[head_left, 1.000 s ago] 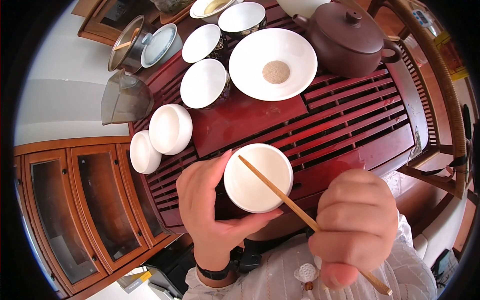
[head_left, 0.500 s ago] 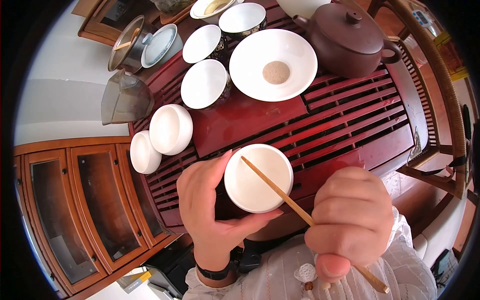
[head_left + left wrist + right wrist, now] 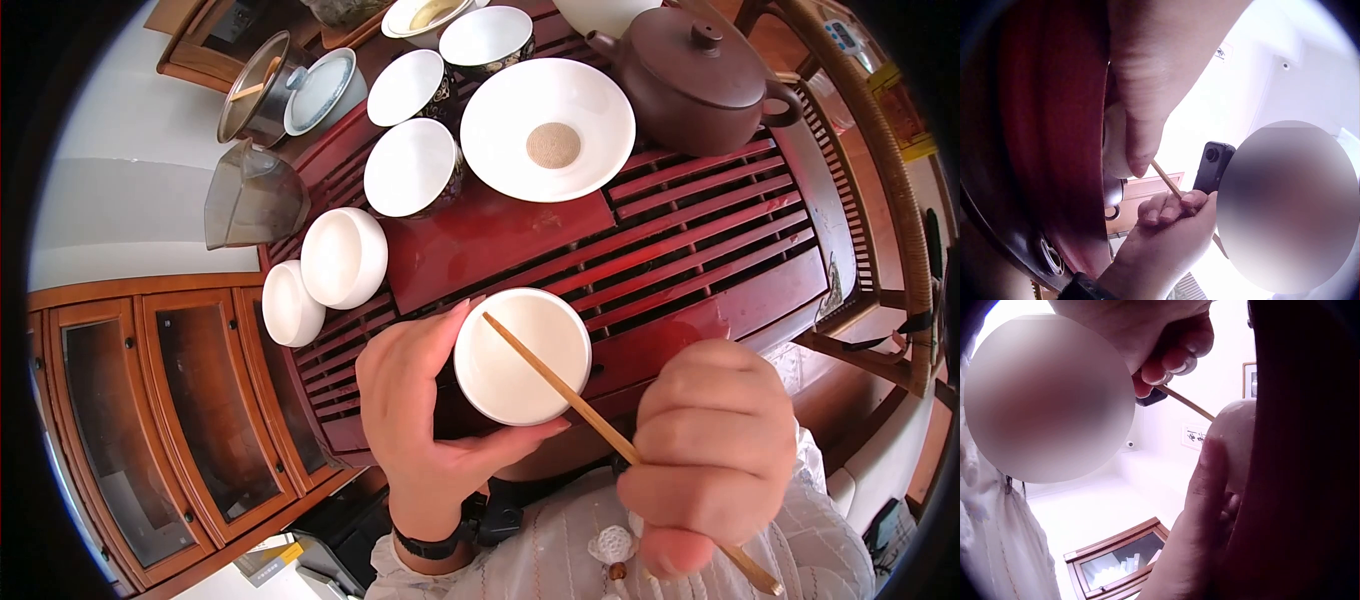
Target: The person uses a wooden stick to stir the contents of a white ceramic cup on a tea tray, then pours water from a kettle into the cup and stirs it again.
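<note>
A small white cup (image 3: 500,385) is held at the tray's near edge by my left hand (image 3: 420,400), its thumb and fingers curved round opposite sides. My right hand (image 3: 710,450) grips a slender wooden stick (image 3: 610,432) in a fist, with the thumb low. The stick's thin end overlaps the cup's white inside in the head view, and its thick end sticks out below the fist. In the left wrist view the stick (image 3: 1166,177) runs from the right hand's fingers toward the cup (image 3: 1116,147). The right wrist view shows the left hand (image 3: 1200,494) against the cup's outer wall.
A slatted red tea tray (image 3: 690,225) carries two small white cups (image 3: 343,258) at left, several dark patterned cups (image 3: 412,168), a wide white bowl (image 3: 490,150) with a brown patch inside, and a brown teapot (image 3: 690,90). A glass pitcher (image 3: 255,200) stands at the left edge.
My right hand and the stick shift slightly up and left, then back right and down. The cup and left hand move a touch to the right, the grip unchanged.
</note>
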### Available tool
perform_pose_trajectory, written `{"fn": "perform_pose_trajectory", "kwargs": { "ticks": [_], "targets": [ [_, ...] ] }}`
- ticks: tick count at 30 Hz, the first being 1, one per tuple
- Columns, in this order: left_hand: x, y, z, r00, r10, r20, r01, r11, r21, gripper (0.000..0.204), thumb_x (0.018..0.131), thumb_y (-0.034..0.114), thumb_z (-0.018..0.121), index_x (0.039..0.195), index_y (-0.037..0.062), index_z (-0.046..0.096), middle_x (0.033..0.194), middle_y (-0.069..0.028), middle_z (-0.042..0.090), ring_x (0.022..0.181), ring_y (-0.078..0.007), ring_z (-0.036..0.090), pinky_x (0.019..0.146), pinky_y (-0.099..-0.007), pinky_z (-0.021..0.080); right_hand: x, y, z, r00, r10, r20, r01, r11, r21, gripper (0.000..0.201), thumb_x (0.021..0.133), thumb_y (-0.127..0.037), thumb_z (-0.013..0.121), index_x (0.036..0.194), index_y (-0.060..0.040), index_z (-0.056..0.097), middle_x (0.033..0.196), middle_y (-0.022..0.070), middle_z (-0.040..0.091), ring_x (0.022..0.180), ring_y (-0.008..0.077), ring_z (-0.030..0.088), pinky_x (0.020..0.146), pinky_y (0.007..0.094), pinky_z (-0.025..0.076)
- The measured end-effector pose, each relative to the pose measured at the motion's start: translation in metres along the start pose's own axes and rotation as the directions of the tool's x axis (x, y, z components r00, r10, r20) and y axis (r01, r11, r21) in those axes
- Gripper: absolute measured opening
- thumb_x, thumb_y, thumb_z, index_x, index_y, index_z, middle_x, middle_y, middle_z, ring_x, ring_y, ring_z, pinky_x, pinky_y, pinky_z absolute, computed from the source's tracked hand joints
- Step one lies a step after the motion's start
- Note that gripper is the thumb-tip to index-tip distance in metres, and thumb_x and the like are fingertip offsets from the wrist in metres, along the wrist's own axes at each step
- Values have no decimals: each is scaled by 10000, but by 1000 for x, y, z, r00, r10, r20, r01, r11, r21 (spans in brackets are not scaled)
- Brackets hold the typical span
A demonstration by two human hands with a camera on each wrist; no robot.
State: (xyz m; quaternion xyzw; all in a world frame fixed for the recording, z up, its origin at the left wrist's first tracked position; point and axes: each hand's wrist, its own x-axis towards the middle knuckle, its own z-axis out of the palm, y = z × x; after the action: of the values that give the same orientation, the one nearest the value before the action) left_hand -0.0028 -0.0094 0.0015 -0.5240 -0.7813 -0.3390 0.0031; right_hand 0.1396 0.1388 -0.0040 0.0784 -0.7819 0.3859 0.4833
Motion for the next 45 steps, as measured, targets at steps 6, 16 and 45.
{"fn": "perform_pose_trajectory", "kwargs": {
  "ticks": [6,16,45],
  "targets": [
    [1,0,-1,1000,4,7,-4,1000,-8,852,492,366,927,1199,20,603,1074,-78,675,951,-267,610,899,-404,424,1,1,2,1000,17,-6,-18,1000,-12,447,1020,-370,428,737,-49,556,585,14,475,432,163,461,391,274,322],
    [1,-1,-1,999,35,-1,-35,999,23,847,492,356,926,1198,19,603,1079,-77,678,951,-267,614,905,-402,421,0,-2,-1,999,32,-16,-32,999,19,460,1021,-386,421,737,-53,560,582,10,479,443,155,470,401,278,334],
    [0,0,2,1000,19,-24,-18,1000,16,820,474,359,930,1165,37,627,1050,-66,673,938,-270,609,893,-398,420,-2,12,-7,991,-124,-49,126,991,35,443,982,-391,485,724,-39,559,586,33,470,469,177,474,424,291,352]
  ]
}}
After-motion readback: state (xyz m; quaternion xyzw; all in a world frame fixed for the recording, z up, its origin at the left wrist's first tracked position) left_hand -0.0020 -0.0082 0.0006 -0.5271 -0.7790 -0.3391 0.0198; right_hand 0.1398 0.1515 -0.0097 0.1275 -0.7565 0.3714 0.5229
